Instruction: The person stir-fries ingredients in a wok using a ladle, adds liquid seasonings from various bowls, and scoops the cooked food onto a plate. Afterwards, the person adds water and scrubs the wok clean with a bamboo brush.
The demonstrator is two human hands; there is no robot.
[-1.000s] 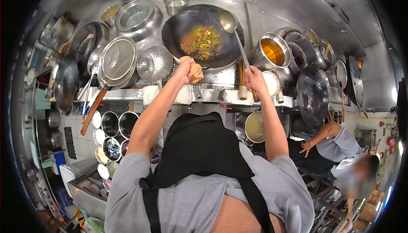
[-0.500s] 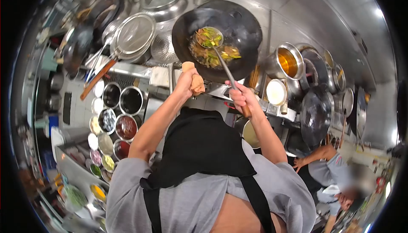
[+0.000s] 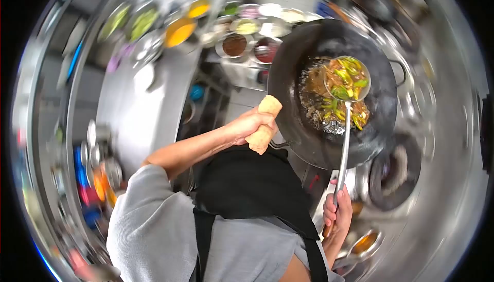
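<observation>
My left hand (image 3: 253, 126) is wrapped round a folded tan cloth (image 3: 265, 125) at the near-left rim of a large black wok (image 3: 288, 81). One wok handle shows just beside the cloth. My right hand (image 3: 337, 211) grips the long handle of a metal ladle (image 3: 346, 148). The ladle's bowl is inside the wok, filled with green and brown food (image 3: 347, 78). More food and bubbling liquid lie in the wok below the bowl.
A steel counter (image 3: 139, 112) runs along the left. Bowls of orange (image 3: 180, 32), dark brown (image 3: 234, 45) and red (image 3: 266, 49) contents stand beyond the wok. A black burner ring (image 3: 395, 171) and a pot of orange liquid (image 3: 365, 243) are at right.
The view has swung left towards the counter, and the wok has come off the stove with my left hand. The ladle went into the wok and now holds food. The other person is out of view.
</observation>
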